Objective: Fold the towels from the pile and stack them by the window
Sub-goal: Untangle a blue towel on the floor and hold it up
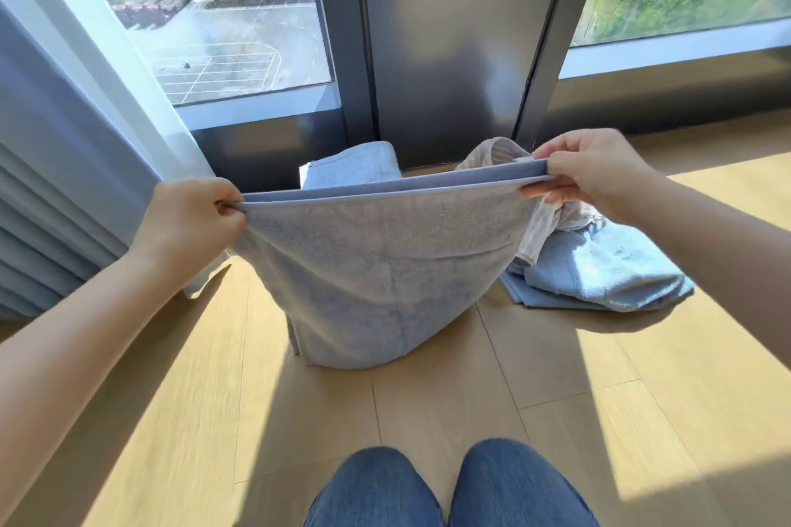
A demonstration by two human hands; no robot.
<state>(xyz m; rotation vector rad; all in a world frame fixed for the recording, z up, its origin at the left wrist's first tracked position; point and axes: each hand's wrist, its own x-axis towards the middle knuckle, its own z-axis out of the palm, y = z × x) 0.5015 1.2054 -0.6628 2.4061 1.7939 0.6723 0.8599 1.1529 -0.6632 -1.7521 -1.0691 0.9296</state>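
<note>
Head camera loses most of the folded pale blue terry towel (355,167) beyond the fingers, and part of the crumpled blue-and-striped towel pile (599,265) below the right hand (595,175). That hand and the left hand (192,218) each pinch a top corner of the doubled grey-blue terry towel (385,270) sagging between them.

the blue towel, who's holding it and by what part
Both hands hold the blue towel by its doubled top edge: left hand pinches the left end, right hand the right end.
</note>
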